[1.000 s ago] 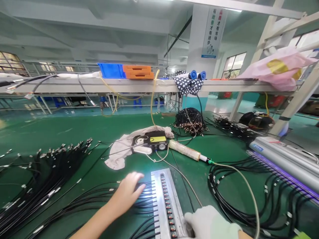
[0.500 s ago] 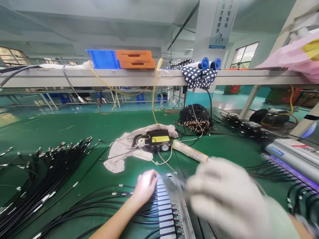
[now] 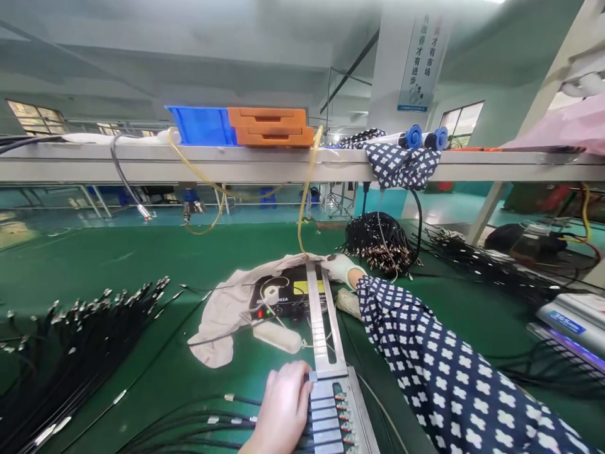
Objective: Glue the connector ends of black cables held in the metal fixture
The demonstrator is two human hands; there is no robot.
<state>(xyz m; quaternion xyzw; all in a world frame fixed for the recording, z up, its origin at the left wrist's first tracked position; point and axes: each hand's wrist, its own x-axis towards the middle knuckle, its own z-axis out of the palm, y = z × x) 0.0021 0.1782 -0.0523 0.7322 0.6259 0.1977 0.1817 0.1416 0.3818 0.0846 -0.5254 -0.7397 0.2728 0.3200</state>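
My bare left hand (image 3: 286, 403) is closed at the left edge of a row of grey clamp blocks (image 3: 326, 416). Black cables (image 3: 189, 435) run into these blocks from the left, with small tips showing on their right side. A slotted metal bar (image 3: 316, 309) meets the near fixture and stretches away over a black controller box (image 3: 283, 293). At the bar's far end, my gloved right hand (image 3: 338, 268) is closed on it, its fingertips partly hidden. Under the box lies a pale cloth (image 3: 222, 321), and a white cylindrical piece (image 3: 278, 337) is in front.
A big bundle of black cables (image 3: 94, 359) spreads over the green mat at left. A coiled cable bundle (image 3: 380, 239) sits at the back. On the right stands a lamp unit (image 3: 567, 321) with a purple glow. Blue (image 3: 203, 126) and orange bins (image 3: 269, 126) rest on the shelf.
My right hand has moved from the near right to the far side, near the box. The slotted metal bar now reaches across the box. My left hand stays by the grey blocks; the view has shifted.
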